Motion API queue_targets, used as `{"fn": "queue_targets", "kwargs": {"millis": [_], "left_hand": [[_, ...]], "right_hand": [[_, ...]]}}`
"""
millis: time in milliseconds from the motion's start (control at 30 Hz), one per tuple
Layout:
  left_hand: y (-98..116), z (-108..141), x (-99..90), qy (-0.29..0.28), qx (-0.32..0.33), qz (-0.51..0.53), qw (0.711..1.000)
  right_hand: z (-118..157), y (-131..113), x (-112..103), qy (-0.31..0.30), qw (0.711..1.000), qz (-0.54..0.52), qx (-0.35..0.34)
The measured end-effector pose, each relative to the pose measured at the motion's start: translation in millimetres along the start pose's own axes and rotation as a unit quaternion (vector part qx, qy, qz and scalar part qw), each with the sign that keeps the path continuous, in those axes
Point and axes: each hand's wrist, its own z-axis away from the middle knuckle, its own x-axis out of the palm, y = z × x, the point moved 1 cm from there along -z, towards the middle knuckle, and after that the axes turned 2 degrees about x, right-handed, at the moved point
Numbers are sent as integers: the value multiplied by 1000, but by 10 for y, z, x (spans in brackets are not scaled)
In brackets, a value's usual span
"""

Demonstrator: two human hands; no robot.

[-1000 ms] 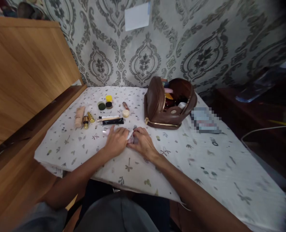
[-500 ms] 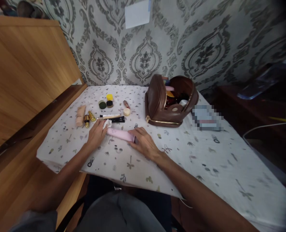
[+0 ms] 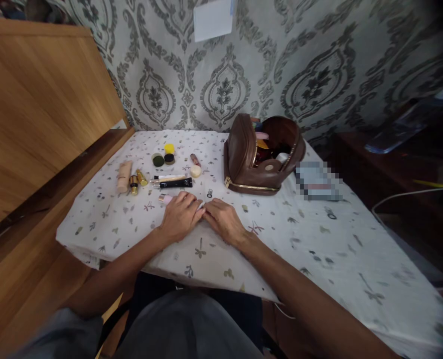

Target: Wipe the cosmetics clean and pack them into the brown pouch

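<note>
A pink tube (image 3: 163, 199) lies low over the table, mostly covered by my two hands; only its left end shows. My left hand (image 3: 180, 217) is closed over the tube's middle with a white tissue (image 3: 201, 205), of which just a small bit peeks out by the fingertips. Closed on the tube's right end is my right hand (image 3: 223, 219), its fingers almost meeting those of the left. Just beyond the hands lie a black tube (image 3: 175, 183) and a slim brush (image 3: 171, 178).
An unzipped brown cosmetic bag (image 3: 243, 154) with items inside stands at the back. Left of it are a beige tube (image 3: 123, 177), gold-and-black bottles (image 3: 133, 184), small jars (image 3: 158, 159) and a cream round item (image 3: 195, 171). A blurred-out flat object (image 3: 318, 182) lies right.
My left hand has slid right along the pink tube with the tissue, from its left end to close beside my right hand. The right hand has stayed nearly in place.
</note>
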Motion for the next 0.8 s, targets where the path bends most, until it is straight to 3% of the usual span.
{"fn": "queue_targets", "kwargs": {"millis": [267,400,567,733,800], "left_hand": [[-688,172,13,-26,-117,-24,992],[-857,215,3,-20,-135,4,991],[-686,132,-5,-15,-134,-19,991],[-177,35,57,4,2,70,998],[-51,20,82,18,28,115,993]], "right_hand": [[-29,12,-10,20,998,-47,40],[-44,8,-38,43,988,-126,76],[-52,12,-30,23,967,-218,129],[-68,3,-19,-12,977,-166,133],[-66,-10,-34,-24,982,-116,145]]}}
